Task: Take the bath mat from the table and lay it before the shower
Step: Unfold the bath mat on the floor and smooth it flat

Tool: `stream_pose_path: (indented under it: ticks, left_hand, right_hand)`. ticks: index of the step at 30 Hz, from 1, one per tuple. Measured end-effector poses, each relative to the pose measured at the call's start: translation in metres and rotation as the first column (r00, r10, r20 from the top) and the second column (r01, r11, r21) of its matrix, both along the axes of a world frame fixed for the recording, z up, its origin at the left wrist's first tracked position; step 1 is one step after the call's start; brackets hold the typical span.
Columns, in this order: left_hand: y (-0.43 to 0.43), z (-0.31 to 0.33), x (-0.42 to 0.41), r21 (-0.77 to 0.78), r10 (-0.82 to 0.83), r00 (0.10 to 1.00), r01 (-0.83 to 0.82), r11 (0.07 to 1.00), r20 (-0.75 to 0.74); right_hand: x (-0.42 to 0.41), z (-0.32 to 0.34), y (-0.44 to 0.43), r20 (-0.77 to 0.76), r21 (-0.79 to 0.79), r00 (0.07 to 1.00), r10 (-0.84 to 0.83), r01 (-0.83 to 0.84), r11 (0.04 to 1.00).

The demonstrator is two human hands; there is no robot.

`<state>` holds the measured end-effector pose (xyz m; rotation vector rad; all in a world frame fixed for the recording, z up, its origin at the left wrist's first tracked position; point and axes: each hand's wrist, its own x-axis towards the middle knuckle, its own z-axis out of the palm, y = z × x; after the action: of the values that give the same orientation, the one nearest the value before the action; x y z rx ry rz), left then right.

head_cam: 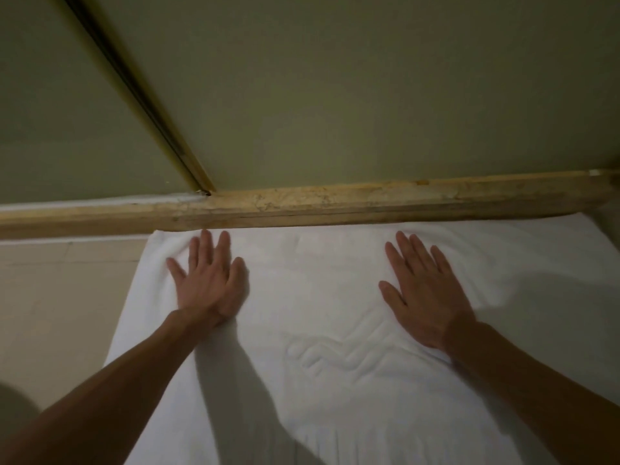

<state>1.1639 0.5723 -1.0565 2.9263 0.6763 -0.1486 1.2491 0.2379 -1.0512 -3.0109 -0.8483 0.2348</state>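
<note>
The white bath mat (315,297) lies spread flat on the floor, its far edge against the stone threshold (335,204) of the shower. An embossed wavy pattern shows in the mat's middle. My left hand (209,280) presses flat on the mat's far left part, fingers straight and spread. My right hand (422,290) lies flat on the mat's right part, fingers straight as well. Neither hand grips anything.
Beyond the threshold stands the shower's glass door (335,95) with a brass-coloured frame strip (134,85) running diagonally. Beige floor tiles (60,297) show to the left of the mat. A wall edge is at the far right.
</note>
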Motion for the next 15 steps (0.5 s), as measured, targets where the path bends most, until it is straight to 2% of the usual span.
stream_pose_path:
  ticks: [5, 15]
  left_hand:
    - [0.026, -0.002, -0.007, 0.008, 0.108, 0.994, -0.108, 0.994, 0.001]
    - [0.051, -0.001, -0.013, 0.033, 0.113, 0.992, -0.112, 0.993, -0.048]
  right_hand:
    - [0.000, 0.000, 0.000, 0.006, 0.004, 1.000, 0.005, -0.005, 1.000]
    - [0.000, 0.000, 0.001, 0.009, 0.004, 1.000, 0.003, -0.003, 1.000]
